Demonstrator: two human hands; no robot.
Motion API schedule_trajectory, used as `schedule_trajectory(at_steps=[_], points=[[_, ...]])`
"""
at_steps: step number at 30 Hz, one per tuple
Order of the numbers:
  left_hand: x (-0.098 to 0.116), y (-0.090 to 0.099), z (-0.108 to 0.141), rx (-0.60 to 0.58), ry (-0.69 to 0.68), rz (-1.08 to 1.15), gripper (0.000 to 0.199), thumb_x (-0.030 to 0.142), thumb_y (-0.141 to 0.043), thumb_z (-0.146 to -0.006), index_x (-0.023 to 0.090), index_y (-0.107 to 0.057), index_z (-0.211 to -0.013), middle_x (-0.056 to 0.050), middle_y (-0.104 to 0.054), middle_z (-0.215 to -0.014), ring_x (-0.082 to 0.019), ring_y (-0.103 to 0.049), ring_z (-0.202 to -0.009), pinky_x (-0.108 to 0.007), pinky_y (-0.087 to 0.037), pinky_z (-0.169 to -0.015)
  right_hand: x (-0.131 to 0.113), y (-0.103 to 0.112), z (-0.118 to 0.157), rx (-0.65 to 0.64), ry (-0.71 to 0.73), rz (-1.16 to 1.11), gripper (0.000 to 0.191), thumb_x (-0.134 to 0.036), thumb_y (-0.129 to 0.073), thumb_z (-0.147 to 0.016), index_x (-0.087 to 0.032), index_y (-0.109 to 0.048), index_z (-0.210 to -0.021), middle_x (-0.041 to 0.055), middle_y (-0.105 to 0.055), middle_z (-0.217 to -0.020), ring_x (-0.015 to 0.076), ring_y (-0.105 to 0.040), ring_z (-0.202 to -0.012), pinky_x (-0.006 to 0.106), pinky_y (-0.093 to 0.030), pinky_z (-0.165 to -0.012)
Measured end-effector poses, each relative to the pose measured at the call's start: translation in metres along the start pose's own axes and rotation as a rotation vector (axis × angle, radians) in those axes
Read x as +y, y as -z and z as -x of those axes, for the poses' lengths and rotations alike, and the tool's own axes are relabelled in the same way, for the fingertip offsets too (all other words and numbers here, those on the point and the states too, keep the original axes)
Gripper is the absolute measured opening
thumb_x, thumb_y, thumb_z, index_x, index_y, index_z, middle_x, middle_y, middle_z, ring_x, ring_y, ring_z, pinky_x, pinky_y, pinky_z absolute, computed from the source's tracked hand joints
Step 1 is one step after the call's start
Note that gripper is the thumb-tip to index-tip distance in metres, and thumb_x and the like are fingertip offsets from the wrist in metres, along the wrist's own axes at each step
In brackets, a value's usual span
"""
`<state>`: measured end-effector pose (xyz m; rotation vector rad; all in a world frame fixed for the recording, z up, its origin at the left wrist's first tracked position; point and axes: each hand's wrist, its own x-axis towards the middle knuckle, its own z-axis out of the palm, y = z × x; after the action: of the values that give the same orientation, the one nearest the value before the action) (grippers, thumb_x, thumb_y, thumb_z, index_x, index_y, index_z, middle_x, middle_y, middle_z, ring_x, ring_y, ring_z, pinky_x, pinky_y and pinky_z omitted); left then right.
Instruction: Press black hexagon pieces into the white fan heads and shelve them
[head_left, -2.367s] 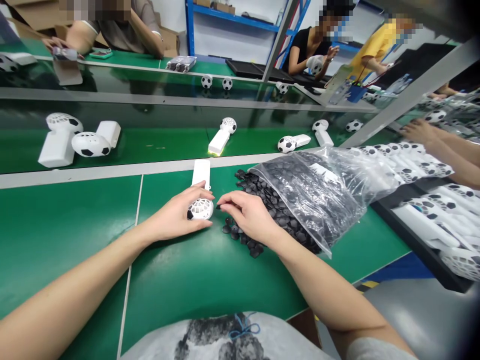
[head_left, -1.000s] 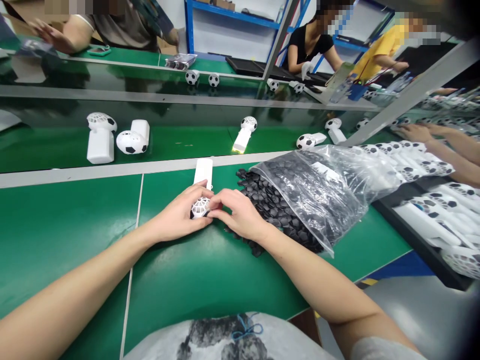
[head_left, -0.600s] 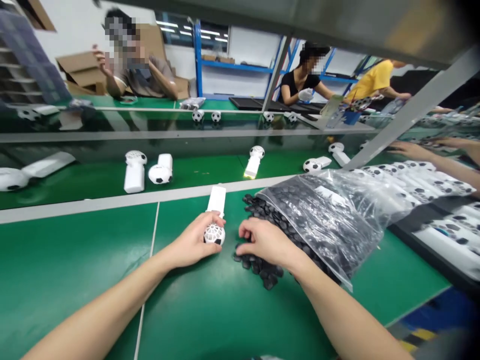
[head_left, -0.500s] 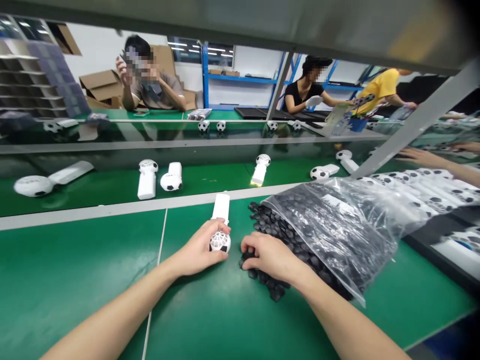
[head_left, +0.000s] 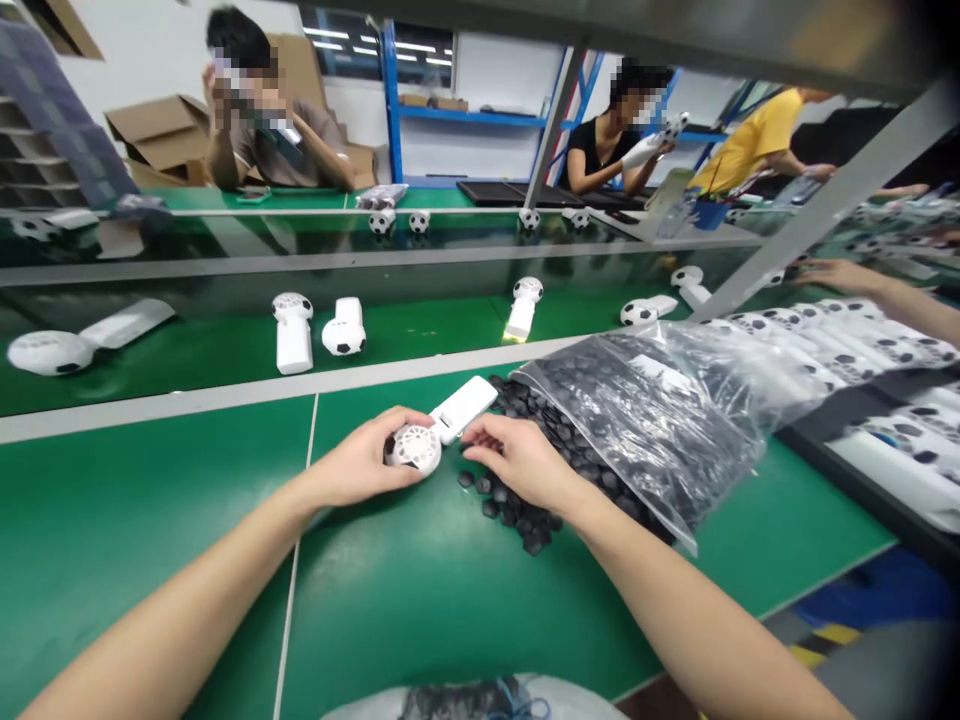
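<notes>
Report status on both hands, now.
Left hand gripping white lattice soccer-ball unit, white handle angled up-right. Right hand over loose black pieces. Clear plastic bag of same pieces alongside, mouth toward them.

A head-worn camera looks forward and steeply down from just above a worker's grey printed shirt (head_left: 472, 703), close over the left hand (head_left: 360, 462) and right hand (head_left: 521, 462) at a green workbench (head_left: 172, 510). The wide frame reaches across the bench to a co-worker in a yellow shirt (head_left: 750, 140) and blue metal shelving (head_left: 465, 115) farther off.
</notes>
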<state>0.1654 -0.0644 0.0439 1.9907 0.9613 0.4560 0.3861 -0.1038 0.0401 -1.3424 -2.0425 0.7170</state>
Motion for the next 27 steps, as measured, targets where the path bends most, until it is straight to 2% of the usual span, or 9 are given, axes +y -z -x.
schedule_trajectory(at_steps=[3,8,12,14,16,19,23,27], points=[[0.002,0.002,-0.001,-0.043,0.009,-0.048,0.049,0.019,-0.057,-0.068,0.025,-0.044,-0.115,-0.003,-0.050,-0.115,-0.021,-0.052,-0.100,-0.035,-0.042,-0.086,-0.005,-0.003,0.000,0.032,0.122,-0.081,0.009,-0.013,-0.057,-0.080,-0.019,-0.064,-0.082,0.0014,-0.065,-0.081,0.0125,-0.060,-0.075,0.025,-0.048,-0.072],[0.002,-0.009,-0.001,0.062,0.001,-0.126,0.047,0.026,-0.062,-0.066,0.023,-0.044,-0.109,-0.004,-0.048,-0.112,-0.022,-0.049,-0.103,-0.036,-0.041,-0.089,-0.003,-0.017,-0.003,0.022,0.366,-0.068,0.016,-0.016,-0.050,-0.085,-0.019,-0.066,-0.085,0.0037,-0.062,-0.085,0.0124,-0.059,-0.078,0.025,-0.049,-0.071],[0.003,-0.016,-0.002,0.114,-0.036,-0.145,0.042,0.029,-0.063,-0.066,0.023,-0.046,-0.104,-0.003,-0.049,-0.108,-0.022,-0.050,-0.102,-0.036,-0.041,-0.089,0.001,-0.028,-0.008,0.066,0.464,-0.042,0.015,-0.017,-0.049,-0.086,-0.018,-0.064,-0.085,0.0040,-0.063,-0.084,0.0126,-0.059,-0.078,0.024,-0.048,-0.071],[0.004,-0.017,-0.002,0.127,-0.070,-0.145,0.037,0.028,-0.061,-0.068,0.023,-0.047,-0.103,-0.003,-0.050,-0.106,-0.022,-0.051,-0.100,-0.035,-0.041,-0.088,0.001,-0.029,-0.010,0.074,0.424,-0.013,0.009,-0.016,-0.052,-0.084,-0.018,-0.061,-0.083,0.0027,-0.063,-0.080,0.0126,-0.058,-0.076,0.024,-0.047,-0.071],[0.005,-0.018,-0.002,0.128,-0.104,-0.150,0.033,0.025,-0.058,-0.070,0.023,-0.049,-0.101,-0.002,-0.051,-0.104,-0.021,-0.051,-0.100,-0.035,-0.041,-0.088,0.001,-0.029,-0.011,0.083,0.312,-0.008,0.003,-0.019,-0.059,-0.080,-0.018,-0.058,-0.082,0.0012,-0.061,-0.078,0.0118,-0.057,-0.071,0.023,-0.046,-0.068],[0.007,-0.019,-0.002,0.120,-0.139,-0.172,0.031,0.020,-0.057,-0.070,0.023,-0.050,-0.100,-0.002,-0.051,-0.104,-0.021,-0.050,-0.100,-0.035,-0.041,-0.088,0.000,-0.025,-0.012,0.069,0.160,-0.054,0.018,-0.025,-0.069,-0.072,-0.018,-0.054,-0.081,0.0000,-0.058,-0.079,0.0107,-0.055,-0.068,0.021,-0.045,-0.064],[0.008,-0.020,-0.002,0.140,-0.153,-0.193,0.030,0.019,-0.056,-0.070,0.023,-0.050,-0.098,-0.003,-0.052,-0.104,-0.021,-0.049,-0.099,-0.035,-0.041,-0.087,0.001,-0.020,-0.015,0.003,0.183,-0.067,0.013,-0.023,-0.069,-0.072,-0.018,-0.059,-0.077,-0.0013,-0.059,-0.076,0.0110,-0.056,-0.072,0.021,-0.044,-0.069],[0.007,-0.022,-0.003,0.156,-0.120,-0.175,0.030,0.021,-0.057,-0.068,0.022,-0.050,-0.097,-0.003,-0.052,-0.102,-0.022,-0.050,-0.098,-0.035,-0.041,-0.086,0.002,-0.020,-0.016,0.014,0.220,-0.064,0.007,-0.021,-0.068,-0.073,-0.017,-0.062,-0.075,-0.0008,-0.062,-0.073,0.0111,-0.057,-0.071,0.021,-0.044,-0.069]])
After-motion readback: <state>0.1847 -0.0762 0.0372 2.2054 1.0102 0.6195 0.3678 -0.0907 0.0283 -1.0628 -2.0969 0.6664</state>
